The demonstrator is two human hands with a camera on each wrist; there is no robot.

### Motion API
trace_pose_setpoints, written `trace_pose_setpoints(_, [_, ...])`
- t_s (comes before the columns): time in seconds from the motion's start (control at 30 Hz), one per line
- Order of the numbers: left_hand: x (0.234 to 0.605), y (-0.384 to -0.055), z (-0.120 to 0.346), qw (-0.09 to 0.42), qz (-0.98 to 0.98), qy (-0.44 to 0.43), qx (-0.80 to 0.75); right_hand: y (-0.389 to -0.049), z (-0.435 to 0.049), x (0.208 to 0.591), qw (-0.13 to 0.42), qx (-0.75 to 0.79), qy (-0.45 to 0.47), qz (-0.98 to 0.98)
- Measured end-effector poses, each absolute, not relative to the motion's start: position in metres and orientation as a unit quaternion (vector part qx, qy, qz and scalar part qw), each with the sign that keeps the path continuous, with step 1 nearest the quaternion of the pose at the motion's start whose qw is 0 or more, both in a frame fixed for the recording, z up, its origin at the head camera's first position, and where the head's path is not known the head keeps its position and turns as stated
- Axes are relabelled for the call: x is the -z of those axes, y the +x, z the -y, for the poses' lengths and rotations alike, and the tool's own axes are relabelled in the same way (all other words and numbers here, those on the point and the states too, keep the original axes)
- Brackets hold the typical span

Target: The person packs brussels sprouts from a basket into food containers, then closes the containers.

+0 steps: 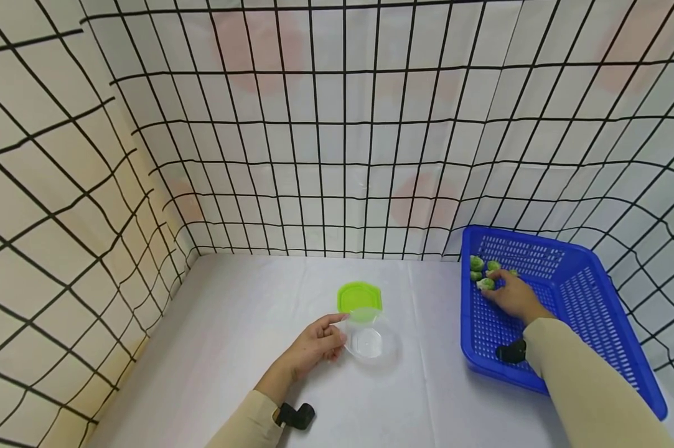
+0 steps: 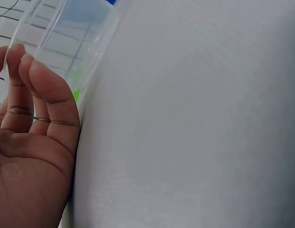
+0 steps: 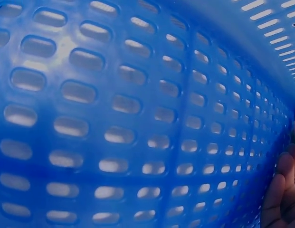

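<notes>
The right hand [image 1: 513, 298] has its fingertips and thumb on either side of a small green sprout [image 1: 486, 284], a light pinch as far as the head view shows; the right wrist view barely catches the fingers. That sprout is in the far left corner of the basket [image 1: 467, 311], over its perforated floor. It should be light and firm, a little slick on its outer leaves, which may tear or peel if squeezed hard — best taken round its widest part, with thumb and fingers opposed.

The left hand [image 1: 314, 345] grips the near-left side of a clear bowl [image 1: 367, 343] at its rim, fingers curled. The bowl looks thin and very light, springy rather than stiff, likely to slide or flex under a push; the rim seems the surest place to hold it, with gentle pressure.

Beside the pinched sprout lie other sprouts [image 1: 476, 264], along the basket's left wall. The basket covers the right part of the table [image 1: 230, 298]. A flat green lid [image 1: 355, 295] lies just beyond the bowl, towards the table's far edge — probably thin, bendable plastic, easiest lifted by its edge.
</notes>
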State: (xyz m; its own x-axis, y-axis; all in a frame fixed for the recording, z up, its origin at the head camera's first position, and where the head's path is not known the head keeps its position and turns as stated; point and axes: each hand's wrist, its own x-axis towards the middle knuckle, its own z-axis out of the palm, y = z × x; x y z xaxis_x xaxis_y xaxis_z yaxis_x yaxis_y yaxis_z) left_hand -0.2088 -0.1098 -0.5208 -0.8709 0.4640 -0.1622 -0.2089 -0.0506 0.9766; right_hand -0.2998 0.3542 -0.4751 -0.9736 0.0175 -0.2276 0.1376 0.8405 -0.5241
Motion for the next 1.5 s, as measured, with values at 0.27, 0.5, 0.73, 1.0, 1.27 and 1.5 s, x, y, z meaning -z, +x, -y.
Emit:
trace_pose_setpoints(0.27, [0.524, -0.207, 0.111, 0.236, -0.643, 0.101, -0.721, -0.299, -0.357, 0.476, 0.1, 0.305, 0.044, -0.946])
trace_pose_setpoints(0.5, [0.528, -0.207, 0.11, 0.22, -0.639, 0.107, -0.729, -0.296, -0.365, 0.478, 0.063, 0.34, 0.043, -0.937])
trace_pose_setpoints(0.73, [0.53, -0.206, 0.111, 0.209, -0.637, 0.101, -0.735, -0.291, -0.368, 0.47, 0.045, 0.346, 0.029, -0.937])
trace_pose_setpoints(1.0, [0.535, -0.205, 0.115, 0.183, -0.646, 0.111, -0.733, -0.288, -0.359, 0.462, 0.036, 0.374, 0.025, -0.927])
trace_pose_setpoints(1.27, [0.535, -0.203, 0.116, 0.172, -0.653, 0.114, -0.728, -0.282, -0.346, 0.448, 0.031, 0.372, 0.018, -0.927])
trace_pose_setpoints(1.5, [0.534, -0.2, 0.116, 0.172, -0.648, 0.117, -0.733, -0.278, -0.335, 0.432, 0.014, 0.358, 0.005, -0.934])
